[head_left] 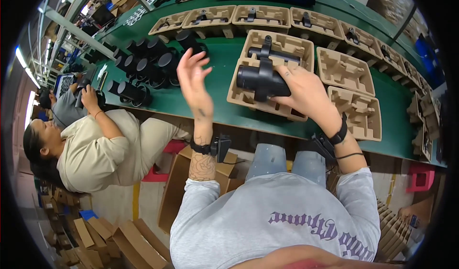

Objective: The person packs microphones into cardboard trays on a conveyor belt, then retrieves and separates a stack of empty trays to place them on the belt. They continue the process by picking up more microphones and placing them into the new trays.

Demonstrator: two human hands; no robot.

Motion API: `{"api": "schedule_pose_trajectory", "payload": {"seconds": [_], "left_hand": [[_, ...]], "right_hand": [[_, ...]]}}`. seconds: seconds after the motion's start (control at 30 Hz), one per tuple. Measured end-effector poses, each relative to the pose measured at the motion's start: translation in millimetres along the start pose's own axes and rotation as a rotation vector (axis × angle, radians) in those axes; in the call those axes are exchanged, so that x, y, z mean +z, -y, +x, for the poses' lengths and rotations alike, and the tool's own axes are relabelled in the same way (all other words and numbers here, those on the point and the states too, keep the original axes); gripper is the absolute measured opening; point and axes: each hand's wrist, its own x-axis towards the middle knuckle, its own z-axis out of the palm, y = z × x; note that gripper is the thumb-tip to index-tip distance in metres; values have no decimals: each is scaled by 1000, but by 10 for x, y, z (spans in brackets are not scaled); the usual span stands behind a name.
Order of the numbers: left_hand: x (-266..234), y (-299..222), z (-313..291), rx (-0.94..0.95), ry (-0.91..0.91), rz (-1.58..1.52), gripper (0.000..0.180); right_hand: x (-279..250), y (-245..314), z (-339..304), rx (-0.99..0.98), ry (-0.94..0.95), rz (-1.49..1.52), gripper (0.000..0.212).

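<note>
My right hand grips a black cylindrical device, its thumb and fingers round the right part. The device lies over the near part of a brown molded-pulp tray; whether it rests on the bottom I cannot tell. Behind it, in the same tray, sits a black rod-shaped part with an upright bracket. My left hand is raised left of the tray with its fingers apart, holding nothing. Several black cylindrical devices stand close together on the green table just beyond that hand to the left.
Two brown trays with bare compartments lie to the right. A curved row of similar trays, holding black parts, runs along the back of the green table. A co-worker sits at my left, beside cardboard boxes.
</note>
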Motion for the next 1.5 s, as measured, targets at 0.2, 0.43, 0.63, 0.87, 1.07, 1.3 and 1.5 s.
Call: {"api": "schedule_pose_trajectory", "payload": {"seconds": [0.2, 0.43, 0.63, 0.87, 1.07, 1.3, 1.5], "left_hand": [[273, 265, -266, 344, 653, 832, 60], [25, 463, -281, 256, 778, 884, 74], [-245, 285, -9, 484, 566, 751, 61], [-2167, 888, 1086, 274, -838, 1295, 68], [-2905, 1077, 1213, 135, -671, 1252, 32], [-3021, 355, 1511, -411, -531, 1478, 57], [-3494, 796, 1876, -458, -148, 1778, 88]], "right_hand": [[341, -116, -65, 71, 198, 46, 52], [435, -209, -52, 21, 246, 48, 42], [-52, -81, -175, -38, 124, 166, 38], [-1139, -105, -1357, 358, -34, 348, 31], [-1182, -404, -2278, 686, -294, 301, 26], [-1262, -477, -2687, 856, -355, 249, 28], [-1273, -266, -2515, 825, -362, 160, 25]]}}
